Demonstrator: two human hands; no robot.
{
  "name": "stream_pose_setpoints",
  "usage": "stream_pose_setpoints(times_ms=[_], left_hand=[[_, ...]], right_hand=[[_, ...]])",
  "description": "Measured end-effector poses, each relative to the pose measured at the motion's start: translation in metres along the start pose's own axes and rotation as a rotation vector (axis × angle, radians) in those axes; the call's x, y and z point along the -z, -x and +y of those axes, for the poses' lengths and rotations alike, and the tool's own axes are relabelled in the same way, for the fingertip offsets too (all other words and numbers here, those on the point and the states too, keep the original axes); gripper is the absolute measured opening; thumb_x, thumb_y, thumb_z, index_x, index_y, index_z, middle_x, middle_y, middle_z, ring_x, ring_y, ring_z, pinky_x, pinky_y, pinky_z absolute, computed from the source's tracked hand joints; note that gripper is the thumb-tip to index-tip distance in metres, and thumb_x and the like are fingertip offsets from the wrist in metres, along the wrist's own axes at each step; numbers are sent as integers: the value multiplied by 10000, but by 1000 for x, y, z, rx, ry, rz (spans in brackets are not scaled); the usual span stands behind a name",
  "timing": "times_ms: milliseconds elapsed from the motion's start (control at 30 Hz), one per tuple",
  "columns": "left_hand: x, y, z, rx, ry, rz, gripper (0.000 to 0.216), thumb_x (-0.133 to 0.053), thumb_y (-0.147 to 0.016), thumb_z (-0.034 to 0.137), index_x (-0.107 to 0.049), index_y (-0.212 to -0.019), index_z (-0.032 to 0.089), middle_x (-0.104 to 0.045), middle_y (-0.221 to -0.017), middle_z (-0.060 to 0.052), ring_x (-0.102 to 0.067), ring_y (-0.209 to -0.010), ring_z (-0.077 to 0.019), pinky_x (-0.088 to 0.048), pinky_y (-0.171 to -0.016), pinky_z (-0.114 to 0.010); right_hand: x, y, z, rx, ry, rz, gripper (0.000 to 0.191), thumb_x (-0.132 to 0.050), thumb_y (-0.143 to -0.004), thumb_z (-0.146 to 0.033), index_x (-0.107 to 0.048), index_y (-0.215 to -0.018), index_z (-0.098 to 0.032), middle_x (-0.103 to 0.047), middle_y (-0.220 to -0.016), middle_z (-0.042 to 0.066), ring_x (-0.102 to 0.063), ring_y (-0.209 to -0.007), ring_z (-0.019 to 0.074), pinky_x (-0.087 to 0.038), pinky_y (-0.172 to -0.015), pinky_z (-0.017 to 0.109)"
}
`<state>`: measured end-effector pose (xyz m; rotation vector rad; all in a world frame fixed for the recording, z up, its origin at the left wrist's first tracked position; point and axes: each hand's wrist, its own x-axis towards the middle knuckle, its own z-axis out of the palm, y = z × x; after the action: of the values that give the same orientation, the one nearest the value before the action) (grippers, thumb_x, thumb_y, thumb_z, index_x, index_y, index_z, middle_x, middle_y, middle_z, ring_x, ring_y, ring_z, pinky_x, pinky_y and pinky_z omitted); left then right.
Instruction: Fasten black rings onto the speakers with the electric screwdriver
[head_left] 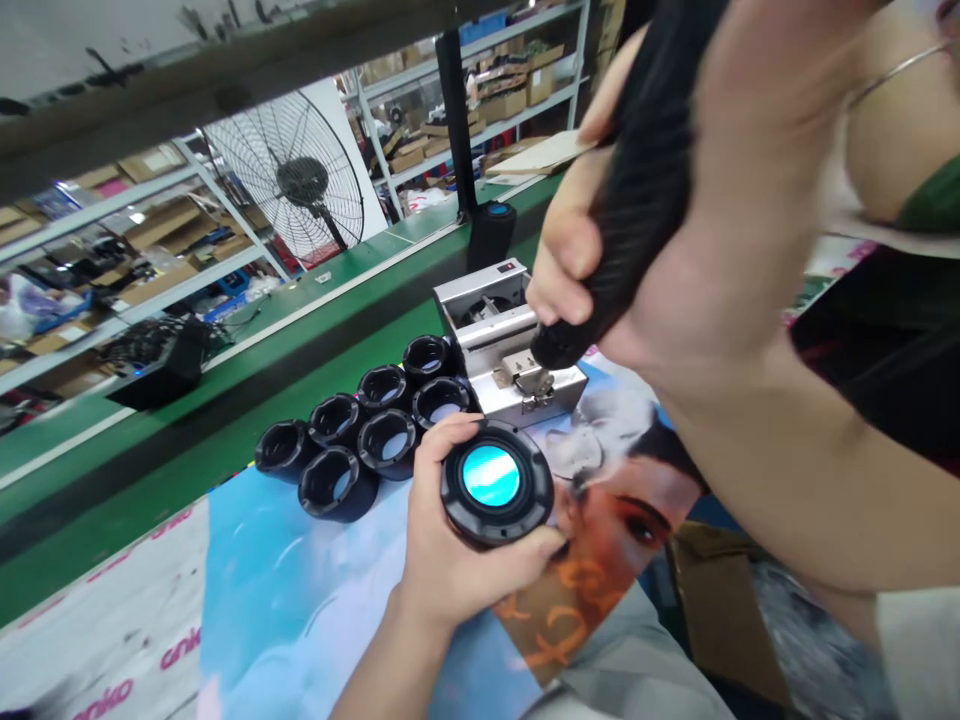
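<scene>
My left hand (442, 545) is wrapped round a round black lens housing (496, 483) with a blue-green glass face, held upright over a printed poster (300, 590) that covers the bench. My right hand (697, 200) is raised close to the camera and grips a black ribbed tool handle (637, 180). The handle's lower tip hangs just above a small grey metal machine (510, 350). Several black lens housings (367, 430) of the same kind stand clustered on the poster, left of the one I hold.
A green conveyor belt (247, 370) runs diagonally behind the bench. A black cylinder (491, 232) stands on it beyond the machine, next to a black post. A pedestal fan (296, 180) and shelves of cardboard boxes (480, 90) fill the background. A dark box (161, 370) lies on the belt at left.
</scene>
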<state>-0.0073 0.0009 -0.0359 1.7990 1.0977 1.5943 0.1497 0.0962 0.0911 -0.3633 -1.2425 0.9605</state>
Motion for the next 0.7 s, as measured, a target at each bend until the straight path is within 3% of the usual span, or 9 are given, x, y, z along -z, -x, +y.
stream_pose_setpoints(times_ms=[67, 167, 333, 467, 600, 667, 700], left_hand=[[1, 1, -2, -1, -9, -4, 740, -967, -674, 447, -594, -1285, 257, -696, -1299, -103, -734, -1194, -299, -595, -997, -407], [3, 2, -3, 13, -22, 1, 769, -969, -667, 531, -607, -1290, 261, -695, -1315, -107, -723, -1229, -307, -589, -1019, -407], [5, 2, -6, 34, 8, -6, 782, -959, -669, 582, -617, -1296, 265, -691, -1326, -110, -725, -1232, -301, -594, -1022, -406], [4, 1, -5, 33, 6, -8, 821, -990, -620, 562, -605, -1280, 261, -689, -1308, -111, -738, -1191, -303, -608, -982, -403], [4, -1, -4, 45, 16, -22, 850, -1013, -584, 512, -583, -1270, 254, -690, -1295, -105, -749, -1148, -298, -608, -983, -407], [3, -1, -4, 54, 39, -20, 839, -1013, -587, 492, -575, -1260, 250, -694, -1277, -98, -757, -1124, -287, -611, -973, -398], [3, -1, -4, 62, 48, -19, 835, -1014, -586, 491, -574, -1254, 250, -697, -1265, -93, -760, -1110, -281, -615, -961, -391]], right_hand=[[13, 0, 25, 23, -12, 74, 531, -866, -771, -636, -530, -868, -237, -497, -566, -57, -461, -404, 120, -329, -304, 300], [23, 6, 57, 3, -22, 25, 453, -826, -841, -590, -562, -903, -227, -533, -554, -51, -452, -363, 124, -316, -294, 283], [23, 16, 70, -69, -31, 11, 441, -836, -856, -546, -532, -858, -225, -517, -524, -62, -426, -338, 113, -299, -287, 241], [21, 14, 54, -176, -33, -11, 532, -841, -807, -642, -523, -889, -224, -526, -519, -63, -426, -328, 121, -307, -279, 245], [7, 4, 7, -138, 48, 62, 628, -886, -686, -725, -561, -883, -225, -502, -519, -84, -439, -376, 117, -385, -344, 292], [-5, 0, -21, -97, 34, -19, 551, -671, -887, -737, -511, -734, -232, -440, -510, -102, -393, -369, 69, -380, -388, 268], [-11, -1, -32, -109, 46, -81, 627, -558, -945, -739, -455, -637, -202, -406, -502, -103, -388, -350, 37, -377, -406, 243]])
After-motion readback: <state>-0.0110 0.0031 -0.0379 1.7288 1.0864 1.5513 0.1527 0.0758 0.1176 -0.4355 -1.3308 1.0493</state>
